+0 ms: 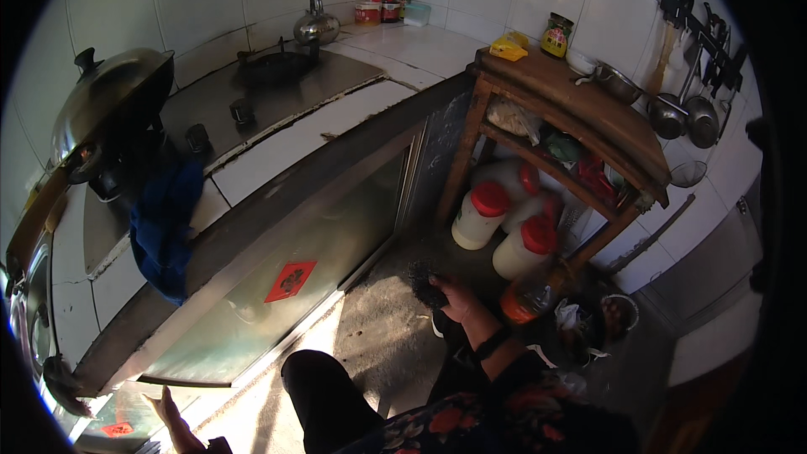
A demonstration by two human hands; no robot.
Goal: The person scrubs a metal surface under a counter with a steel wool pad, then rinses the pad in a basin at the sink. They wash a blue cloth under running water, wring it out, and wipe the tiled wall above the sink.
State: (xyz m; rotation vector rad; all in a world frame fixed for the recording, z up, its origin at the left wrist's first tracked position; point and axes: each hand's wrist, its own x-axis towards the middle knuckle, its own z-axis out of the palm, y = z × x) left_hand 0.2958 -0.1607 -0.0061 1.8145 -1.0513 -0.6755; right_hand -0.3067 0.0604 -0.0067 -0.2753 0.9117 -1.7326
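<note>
My right hand [455,298] grips a dark, rough-looking scouring pad [426,284] above the concrete floor, left of a jar with orange-red contents [528,297]. At the lower left edge my left hand [169,413] is held low, with two fingers spread and nothing visible between them. It is near the glass cabinet door [265,315], which carries a red paper sticker [290,281]. A blue cloth [165,230] hangs over the counter edge, below the gas stove [284,98].
A lidded wok [110,107] and a kettle [316,26] stand along the counter. Red-lidded plastic jars [480,217] stand beneath a wooden table [567,91]. Ladles [667,116] hang on the tiled wall. A basket [632,312] sits on the floor at right.
</note>
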